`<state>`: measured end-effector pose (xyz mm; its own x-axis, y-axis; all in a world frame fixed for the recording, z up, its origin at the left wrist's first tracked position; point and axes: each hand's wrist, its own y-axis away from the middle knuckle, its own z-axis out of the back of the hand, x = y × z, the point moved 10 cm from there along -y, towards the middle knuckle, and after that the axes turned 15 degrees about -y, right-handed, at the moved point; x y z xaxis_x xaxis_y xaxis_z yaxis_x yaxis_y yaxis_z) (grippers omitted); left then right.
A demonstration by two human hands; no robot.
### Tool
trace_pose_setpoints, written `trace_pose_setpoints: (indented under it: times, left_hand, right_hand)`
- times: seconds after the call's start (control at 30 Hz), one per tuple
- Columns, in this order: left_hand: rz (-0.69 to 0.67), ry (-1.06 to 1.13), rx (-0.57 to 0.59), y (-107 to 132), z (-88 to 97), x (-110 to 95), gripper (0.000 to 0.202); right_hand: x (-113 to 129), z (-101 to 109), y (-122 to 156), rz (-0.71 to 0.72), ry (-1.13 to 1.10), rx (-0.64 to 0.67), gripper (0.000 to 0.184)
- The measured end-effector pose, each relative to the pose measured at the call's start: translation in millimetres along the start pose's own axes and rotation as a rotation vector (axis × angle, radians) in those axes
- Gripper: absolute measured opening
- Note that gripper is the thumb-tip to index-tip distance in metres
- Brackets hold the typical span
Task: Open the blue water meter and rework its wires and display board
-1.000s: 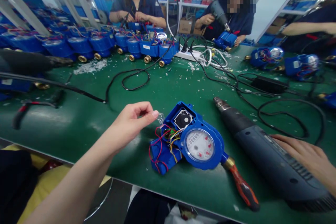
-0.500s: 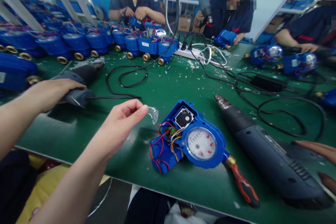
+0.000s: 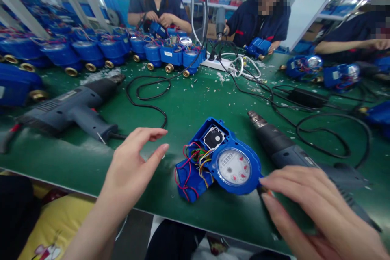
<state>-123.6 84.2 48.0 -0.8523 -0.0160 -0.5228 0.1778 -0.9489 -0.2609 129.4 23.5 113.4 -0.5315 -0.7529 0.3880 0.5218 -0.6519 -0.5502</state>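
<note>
My left hand [image 3: 137, 166] hovers over the table left of the blue water meter [image 3: 213, 162], thumb and fingers apart, nothing held. The meter lies with its dial up and its side box uncovered, showing a black round part and loose red, yellow and white wires. At the meter's lower right end, my right hand [image 3: 313, 207] has thumb and fingertips around an orange-and-black screwdriver handle [image 3: 267, 192], mostly hidden by the hand. Behind that hand lies a dark heat gun [image 3: 283, 146], partly covered.
A second heat gun [image 3: 73, 105] rests at left, its cord [image 3: 152, 107] looping inward. Rows of blue meters [image 3: 115, 48] line the back left. A white power strip [image 3: 217, 63], cables and plastic scraps lie further back. Co-workers handle meters across the table [image 3: 189, 93].
The clear plastic scrap is gone from my left hand, which has opened. My right hand has come in to the screwdriver handle. Another person's arm has left the left heat gun.
</note>
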Motion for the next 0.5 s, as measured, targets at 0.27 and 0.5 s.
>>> trace_pose_setpoints:
  times: [0.27,0.5]
  left_hand:
    - [0.056,0.307,0.178,5.3,-43.7,-21.7,0.014]
    - [0.169,0.587,0.297,12.9,-67.2,-10.1,0.014]
  right_hand:
    - [-7.9,-37.0,-57.7,-0.119,-0.147,-0.01,0.006]
    - [-18.3,-81.6,-76.0,-0.197,-0.056,0.144,0.013]
